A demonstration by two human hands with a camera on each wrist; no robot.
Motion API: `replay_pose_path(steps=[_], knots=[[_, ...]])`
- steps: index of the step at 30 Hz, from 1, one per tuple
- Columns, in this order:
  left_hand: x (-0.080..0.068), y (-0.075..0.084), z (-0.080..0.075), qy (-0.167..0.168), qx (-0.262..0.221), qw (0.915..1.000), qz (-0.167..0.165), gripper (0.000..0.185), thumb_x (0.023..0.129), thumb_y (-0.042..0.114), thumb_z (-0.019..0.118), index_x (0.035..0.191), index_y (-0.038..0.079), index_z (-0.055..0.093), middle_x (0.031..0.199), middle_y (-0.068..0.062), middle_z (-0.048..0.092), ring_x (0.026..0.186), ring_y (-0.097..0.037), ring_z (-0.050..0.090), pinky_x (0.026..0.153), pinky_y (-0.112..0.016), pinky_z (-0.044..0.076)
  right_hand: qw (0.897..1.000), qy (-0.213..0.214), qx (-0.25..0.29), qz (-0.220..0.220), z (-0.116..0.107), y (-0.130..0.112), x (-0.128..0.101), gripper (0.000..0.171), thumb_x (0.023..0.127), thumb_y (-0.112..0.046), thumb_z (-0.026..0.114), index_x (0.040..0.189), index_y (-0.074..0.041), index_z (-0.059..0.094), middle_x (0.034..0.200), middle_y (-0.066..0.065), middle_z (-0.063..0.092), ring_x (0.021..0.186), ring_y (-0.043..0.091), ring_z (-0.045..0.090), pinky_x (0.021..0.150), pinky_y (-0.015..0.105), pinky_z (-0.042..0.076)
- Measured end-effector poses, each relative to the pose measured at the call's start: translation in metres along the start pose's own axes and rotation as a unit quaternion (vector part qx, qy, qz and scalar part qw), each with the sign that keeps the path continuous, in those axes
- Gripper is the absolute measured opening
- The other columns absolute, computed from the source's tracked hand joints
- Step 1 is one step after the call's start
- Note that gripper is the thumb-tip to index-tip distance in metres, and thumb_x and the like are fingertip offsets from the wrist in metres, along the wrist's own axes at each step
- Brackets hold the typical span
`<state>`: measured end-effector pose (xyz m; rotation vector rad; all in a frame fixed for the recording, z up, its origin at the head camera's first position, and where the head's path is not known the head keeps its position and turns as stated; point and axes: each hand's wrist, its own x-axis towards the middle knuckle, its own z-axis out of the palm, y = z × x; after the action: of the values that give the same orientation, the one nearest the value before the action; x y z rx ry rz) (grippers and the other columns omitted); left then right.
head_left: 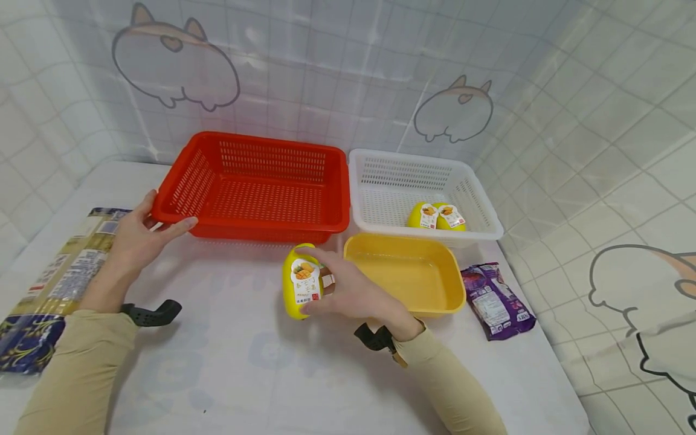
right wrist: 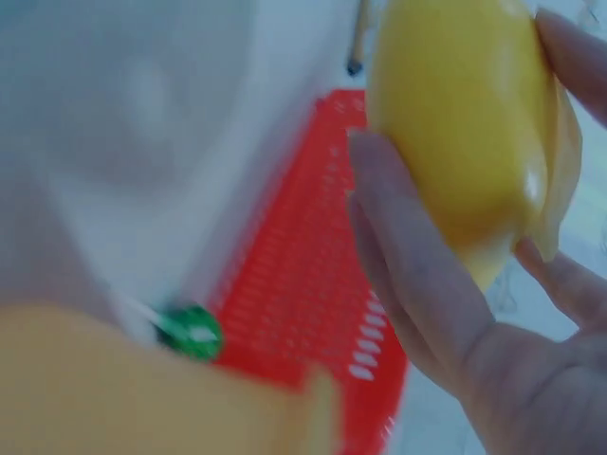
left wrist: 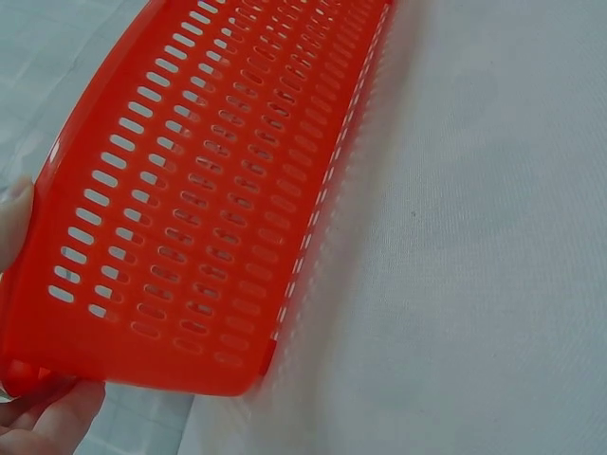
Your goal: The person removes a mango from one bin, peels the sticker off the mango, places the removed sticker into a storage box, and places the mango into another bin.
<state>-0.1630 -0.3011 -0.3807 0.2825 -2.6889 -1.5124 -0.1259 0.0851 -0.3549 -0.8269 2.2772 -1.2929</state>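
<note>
My left hand (head_left: 138, 232) grips the front left corner of a red plastic basket (head_left: 266, 228), thumb at the front and fingers at the left side. In the left wrist view, fingertips (left wrist: 71, 412) show at the rim of the slotted red wall. My right hand (head_left: 350, 287) holds a yellow mango-shaped package (head_left: 290, 284) in front of the basket. Its white label with a mango picture faces up in the head view. The right wrist view shows fingers on both sides of the smooth yellow package (right wrist: 455, 123).
Right of the red basket stands a white basket (head_left: 375, 205) with two yellow mango-shaped packages (head_left: 421, 215) inside. A yellow tub (head_left: 402, 272) sits before it, beside a purple packet (head_left: 497, 302). Long packaging (head_left: 70, 272) lies at left. A small green thing (right wrist: 193, 332) shows near the red basket.
</note>
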Motion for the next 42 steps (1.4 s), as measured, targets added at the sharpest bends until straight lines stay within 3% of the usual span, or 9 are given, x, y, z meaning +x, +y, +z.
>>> replay_pose_path(steps=[9, 14, 18, 22, 27, 32, 35, 38, 42], knots=[[0.002, 0.002, 0.001, -0.001, 0.0, 1.0, 0.0, 0.111, 0.088, 0.056, 0.068, 0.159, 0.019, -0.009, 0.169, -0.011, 0.003, 0.144, -0.043, 0.026, 0.075, -0.001, 0.047, 0.997, -0.001, -0.079, -0.009, 0.024, 0.011, 0.01, 0.086, 0.078, -0.017, 0.087, 0.151, -0.027, 0.041, 0.135, -0.003, 0.05, 0.11, 0.014, 0.047, 0.087, 0.025, 0.057], [0.002, 0.004, 0.0, -0.002, 0.004, 1.0, -0.002, 0.111, 0.088, 0.056, 0.068, 0.159, 0.018, -0.009, 0.169, -0.011, 0.002, 0.145, -0.044, 0.025, 0.076, -0.003, 0.049, 0.993, -0.008, -0.12, -0.013, 0.032, 0.016, 0.013, 0.087, 0.079, -0.022, 0.087, 0.152, -0.026, 0.04, 0.139, 0.001, 0.047, 0.112, 0.012, 0.045, 0.087, 0.022, 0.055], [0.0, 0.007, 0.0, 0.0, 0.018, 0.9998, 0.003, 0.111, 0.089, 0.055, 0.067, 0.159, 0.018, -0.011, 0.169, -0.01, -0.004, 0.149, -0.044, 0.017, 0.105, -0.03, 0.049, 0.989, -0.011, -0.146, -0.003, 0.035, 0.02, 0.014, 0.087, 0.079, -0.027, 0.086, 0.153, -0.029, 0.039, 0.138, 0.001, 0.047, 0.115, 0.011, 0.044, 0.086, 0.017, 0.05], [-0.006, 0.014, 0.001, 0.032, 0.069, 0.9959, 0.049, 0.106, 0.092, 0.052, 0.064, 0.159, 0.016, -0.01, 0.168, -0.013, -0.01, 0.151, -0.046, 0.004, 0.113, -0.069, 0.024, 0.986, -0.007, -0.165, 0.005, 0.037, 0.022, 0.015, 0.088, 0.08, -0.03, 0.085, 0.153, -0.03, 0.037, 0.135, -0.001, 0.049, 0.118, 0.011, 0.042, 0.086, 0.017, 0.046], [-0.019, 0.033, 0.011, 0.124, 0.099, 0.9724, 0.171, 0.09, 0.093, 0.035, 0.066, 0.162, 0.018, 0.011, 0.168, -0.008, 0.01, 0.153, -0.036, 0.014, 0.117, -0.067, 0.022, 0.989, -0.002, -0.147, 0.026, 0.037, 0.022, 0.016, 0.093, 0.08, -0.032, 0.085, 0.155, -0.024, 0.03, 0.132, -0.003, 0.049, 0.115, 0.011, 0.045, 0.092, 0.021, 0.046], [-0.031, 0.054, 0.031, 0.187, 0.046, 0.9198, 0.342, 0.072, 0.084, 0.005, 0.072, 0.15, 0.018, 0.048, 0.149, -0.008, 0.051, 0.136, -0.013, 0.047, 0.113, -0.019, 0.038, 0.989, -0.001, -0.144, 0.039, 0.036, 0.022, 0.017, 0.097, 0.081, -0.034, 0.083, 0.155, -0.017, 0.023, 0.134, -0.003, 0.045, 0.115, 0.011, 0.047, 0.103, 0.027, 0.045], [-0.036, 0.062, 0.04, 0.165, 0.017, 0.9017, 0.399, 0.066, 0.078, -0.01, 0.073, 0.139, 0.01, 0.059, 0.135, -0.012, 0.062, 0.122, 0.002, 0.055, 0.102, -0.007, 0.041, 0.988, -0.004, -0.152, 0.039, 0.035, 0.022, 0.017, 0.096, 0.082, -0.035, 0.083, 0.154, -0.016, 0.023, 0.133, -0.003, 0.045, 0.117, 0.011, 0.046, 0.107, 0.029, 0.043], [-0.041, 0.064, 0.047, 0.114, 0.008, 0.8983, 0.424, 0.063, 0.074, -0.018, 0.074, 0.132, 0.004, 0.063, 0.126, -0.014, 0.066, 0.115, 0.009, 0.056, 0.097, -0.006, 0.043, 0.986, -0.008, -0.16, 0.041, 0.034, 0.022, 0.018, 0.094, 0.082, -0.036, 0.082, 0.153, -0.017, 0.024, 0.132, -0.003, 0.045, 0.118, 0.011, 0.045, 0.106, 0.028, 0.043], [-0.046, 0.061, 0.055, 0.031, 0.001, 0.8952, 0.445, 0.059, 0.073, -0.02, 0.075, 0.127, 0.003, 0.066, 0.12, -0.012, 0.069, 0.111, 0.003, 0.06, 0.096, -0.007, 0.046, 0.986, -0.012, -0.161, 0.044, 0.034, 0.023, 0.019, 0.092, 0.083, -0.037, 0.082, 0.152, -0.018, 0.025, 0.13, -0.002, 0.045, 0.117, 0.011, 0.045, 0.104, 0.027, 0.044]])
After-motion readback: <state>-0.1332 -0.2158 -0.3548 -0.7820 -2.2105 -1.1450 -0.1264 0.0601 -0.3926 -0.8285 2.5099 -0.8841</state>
